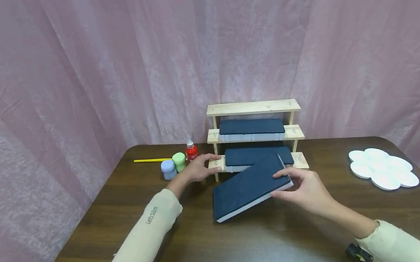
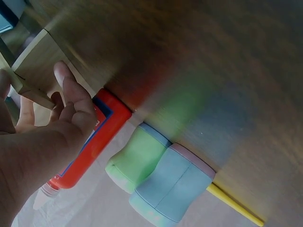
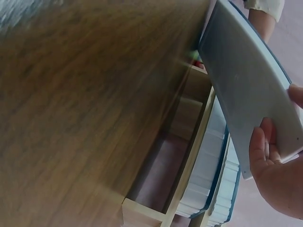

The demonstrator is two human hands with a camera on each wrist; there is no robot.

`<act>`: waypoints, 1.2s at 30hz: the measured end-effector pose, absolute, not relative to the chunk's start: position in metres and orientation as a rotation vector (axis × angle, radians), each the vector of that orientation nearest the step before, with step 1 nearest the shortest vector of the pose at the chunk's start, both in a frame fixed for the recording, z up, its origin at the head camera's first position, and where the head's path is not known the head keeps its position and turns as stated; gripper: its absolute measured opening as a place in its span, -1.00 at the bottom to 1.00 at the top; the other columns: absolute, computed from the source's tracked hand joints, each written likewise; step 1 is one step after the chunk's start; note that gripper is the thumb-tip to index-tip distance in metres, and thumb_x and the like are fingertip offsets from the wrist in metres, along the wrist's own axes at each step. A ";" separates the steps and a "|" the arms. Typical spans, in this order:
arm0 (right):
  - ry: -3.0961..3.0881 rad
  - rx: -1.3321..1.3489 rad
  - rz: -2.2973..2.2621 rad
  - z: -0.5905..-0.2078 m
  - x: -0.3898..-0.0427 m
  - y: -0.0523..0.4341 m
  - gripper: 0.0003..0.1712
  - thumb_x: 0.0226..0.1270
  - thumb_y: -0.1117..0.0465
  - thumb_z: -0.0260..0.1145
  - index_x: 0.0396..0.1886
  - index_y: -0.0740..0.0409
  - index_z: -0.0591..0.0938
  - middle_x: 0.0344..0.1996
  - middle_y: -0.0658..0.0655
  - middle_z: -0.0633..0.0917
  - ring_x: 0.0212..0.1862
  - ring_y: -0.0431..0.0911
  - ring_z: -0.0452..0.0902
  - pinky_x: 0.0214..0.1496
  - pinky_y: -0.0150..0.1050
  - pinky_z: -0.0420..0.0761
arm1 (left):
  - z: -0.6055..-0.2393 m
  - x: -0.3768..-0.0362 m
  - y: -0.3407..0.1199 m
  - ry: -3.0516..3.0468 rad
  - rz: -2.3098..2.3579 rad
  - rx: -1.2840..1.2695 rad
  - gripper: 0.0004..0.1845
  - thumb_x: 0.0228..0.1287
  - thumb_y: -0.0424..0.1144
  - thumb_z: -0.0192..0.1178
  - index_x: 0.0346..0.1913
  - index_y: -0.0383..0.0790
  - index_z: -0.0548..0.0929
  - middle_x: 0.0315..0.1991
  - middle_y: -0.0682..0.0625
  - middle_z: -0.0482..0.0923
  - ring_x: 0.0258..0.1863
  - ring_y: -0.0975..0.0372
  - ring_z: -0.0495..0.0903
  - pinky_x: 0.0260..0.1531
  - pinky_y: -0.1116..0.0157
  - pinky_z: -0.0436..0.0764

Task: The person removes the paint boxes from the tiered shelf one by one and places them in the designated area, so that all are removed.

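1. On the dark wooden table [image 1: 247, 240], in front of a pink curtain [image 1: 70, 78], stands a small three-tier wooden shelf [image 1: 253, 108].
2. The right hand [image 1: 307, 189] holds a dark blue book [image 1: 248, 186] by its right end, the fingers on the cover and the thumb below; its grip is clasped on the book.
3. The book is tilted: its near left corner is down at the table, and its far end is raised just in front of the lowest tier.
4. The right wrist view shows the book's pale underside [image 3: 251, 85] resting across the fingers [image 3: 260, 151].
5. A second dark blue book [image 1: 251, 129] lies flat on the middle tier, and a third [image 1: 252, 155] lies on the lowest tier; the top tier is bare wood.
6. The left hand [image 1: 199, 169] rests at the left end of the lowest tier, its fingers loosely bent against the wood; its grip holds nothing.
7. Just left of that hand stand a red bottle [image 1: 191, 151], a green pot [image 1: 179, 161] and a blue pot [image 1: 168, 169], close together.
8. A yellow stick [image 1: 150, 160] lies behind the pots.
9. A white flower-shaped palette [image 1: 381, 168] lies at the right of the table, well apart from the shelf.
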State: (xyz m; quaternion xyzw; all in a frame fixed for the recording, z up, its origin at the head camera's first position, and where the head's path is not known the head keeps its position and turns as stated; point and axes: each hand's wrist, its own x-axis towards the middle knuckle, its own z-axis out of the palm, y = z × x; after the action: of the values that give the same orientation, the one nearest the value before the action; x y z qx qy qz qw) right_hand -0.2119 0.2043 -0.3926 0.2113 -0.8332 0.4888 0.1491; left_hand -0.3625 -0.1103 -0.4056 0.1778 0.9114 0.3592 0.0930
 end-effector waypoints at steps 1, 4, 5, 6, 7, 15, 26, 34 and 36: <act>-2.394 0.605 1.412 -0.392 -0.211 0.203 -0.52 -0.09 0.26 0.66 -0.09 0.08 0.72 -0.16 0.07 0.73 -0.45 -0.24 0.66 -0.55 -0.36 0.51 | -0.405 -0.362 -0.110 2.703 1.071 0.528 -0.45 0.30 -0.02 0.33 0.33 0.01 0.54 0.35 -0.17 0.41 0.30 -0.07 0.39 0.32 -0.12 0.32; -2.396 0.609 1.437 -0.393 -0.210 0.201 -0.51 -0.09 0.28 0.66 -0.08 0.11 0.71 -0.17 0.12 0.74 -0.43 -0.21 0.72 -0.58 -0.37 0.51 | -0.405 -0.362 -0.110 2.702 1.076 0.525 -0.45 0.30 -0.02 0.33 0.32 0.00 0.54 0.35 -0.17 0.41 0.30 -0.07 0.39 0.32 -0.12 0.32; -2.401 0.604 1.433 -0.393 -0.209 0.201 -0.51 -0.10 0.28 0.66 -0.09 0.10 0.71 -0.19 0.13 0.74 -0.44 -0.19 0.73 -0.60 -0.37 0.51 | -0.404 -0.361 -0.110 2.701 1.079 0.523 -0.45 0.29 -0.03 0.33 0.32 0.00 0.54 0.35 -0.17 0.42 0.30 -0.07 0.39 0.32 -0.12 0.32; -2.409 0.597 1.425 -0.393 -0.209 0.201 -0.51 -0.10 0.27 0.66 -0.09 0.10 0.71 -0.21 0.13 0.75 -0.45 -0.19 0.72 -0.61 -0.37 0.50 | -0.404 -0.361 -0.110 2.701 1.078 0.526 -0.45 0.30 -0.03 0.33 0.33 0.00 0.54 0.35 -0.17 0.41 0.29 -0.07 0.40 0.32 -0.12 0.32; -2.416 0.592 1.413 -0.393 -0.208 0.200 -0.51 -0.10 0.26 0.66 -0.10 0.09 0.71 -0.22 0.14 0.75 -0.45 -0.20 0.72 -0.61 -0.37 0.50 | -0.405 -0.361 -0.110 2.702 1.074 0.527 -0.45 0.30 -0.03 0.33 0.33 0.00 0.54 0.34 -0.17 0.42 0.29 -0.08 0.40 0.32 -0.12 0.32; -2.561 0.542 1.403 -0.391 -0.202 0.202 -0.53 0.00 0.20 0.62 -0.03 0.09 0.72 -0.31 0.07 0.78 -0.37 -0.18 0.73 -0.52 -0.34 0.55 | -0.405 -0.360 -0.109 2.714 1.070 0.546 -0.46 0.31 -0.04 0.32 0.33 -0.03 0.53 0.32 -0.19 0.43 0.25 -0.08 0.42 0.29 -0.12 0.36; -2.695 0.668 1.291 -0.399 -0.203 0.208 -0.66 0.16 0.26 0.48 -0.02 0.14 0.77 -0.28 0.05 0.77 -0.43 -0.23 0.59 -0.38 -0.33 0.62 | -0.405 -0.360 -0.110 2.714 1.051 0.525 -0.45 0.31 -0.03 0.31 0.34 0.00 0.52 0.34 -0.18 0.40 0.27 -0.08 0.39 0.29 -0.13 0.36; -2.777 0.679 1.256 -0.403 -0.204 0.210 -0.63 0.13 0.14 0.54 -0.05 0.12 0.78 -0.29 0.06 0.78 -0.42 -0.25 0.56 -0.42 -0.35 0.59 | -0.406 -0.361 -0.110 2.708 1.068 0.520 -0.45 0.30 -0.02 0.32 0.34 0.01 0.52 0.34 -0.17 0.41 0.26 -0.07 0.40 0.29 -0.12 0.35; -2.799 0.670 1.255 -0.403 -0.204 0.210 -0.62 0.12 0.10 0.54 -0.05 0.11 0.78 -0.26 0.09 0.78 -0.37 -0.22 0.58 -0.40 -0.34 0.59 | -0.406 -0.361 -0.110 2.710 1.072 0.519 -0.45 0.30 -0.02 0.32 0.33 0.01 0.53 0.33 -0.18 0.41 0.26 -0.07 0.40 0.30 -0.12 0.35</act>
State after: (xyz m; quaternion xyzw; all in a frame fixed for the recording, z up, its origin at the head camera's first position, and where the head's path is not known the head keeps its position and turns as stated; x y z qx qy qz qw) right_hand -0.2044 0.2103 -0.4029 0.2133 -0.8915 0.3997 0.0007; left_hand -0.3610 -0.1103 -0.4055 0.1745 0.9117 0.3606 0.0908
